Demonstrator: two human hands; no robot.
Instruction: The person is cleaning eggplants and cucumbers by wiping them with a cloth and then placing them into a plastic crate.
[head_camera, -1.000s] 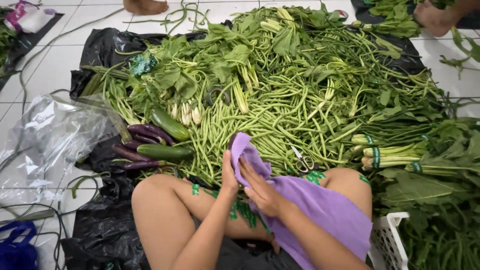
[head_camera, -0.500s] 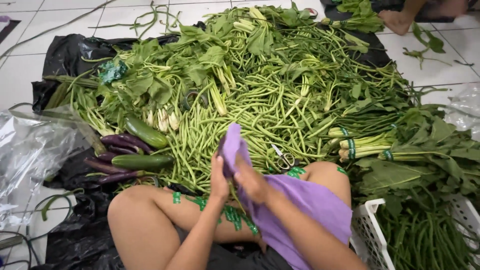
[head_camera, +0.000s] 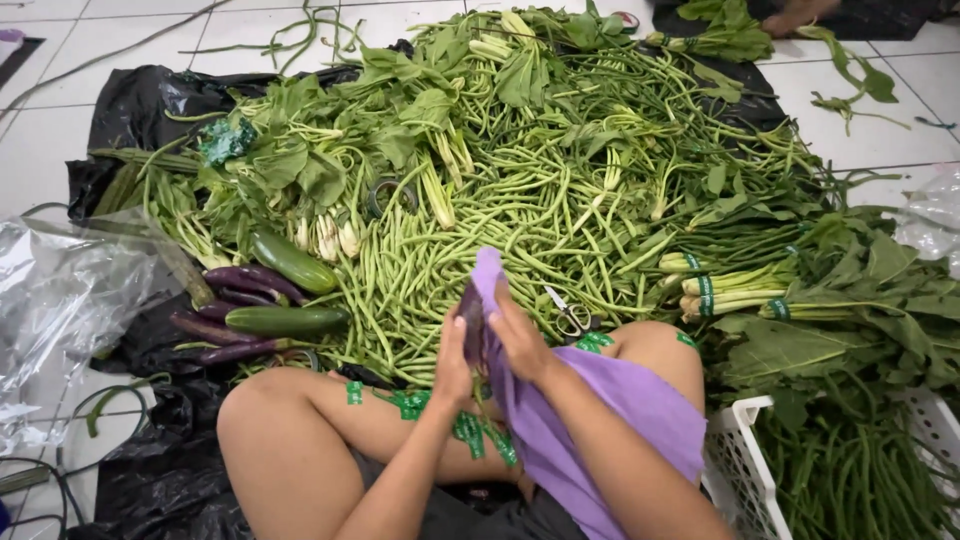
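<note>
Purple cloth, gripped by fingers of both hands, rises before long beans, scissors just beside.

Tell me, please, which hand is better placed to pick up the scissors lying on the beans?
Probably the right hand: the scissors lie just beside it on the beans. The left hand sits farther off, beyond the purple cloth both hands hold.

Long beans heaped on black sheet; cucumbers, eggplants left; white crate right.
</note>
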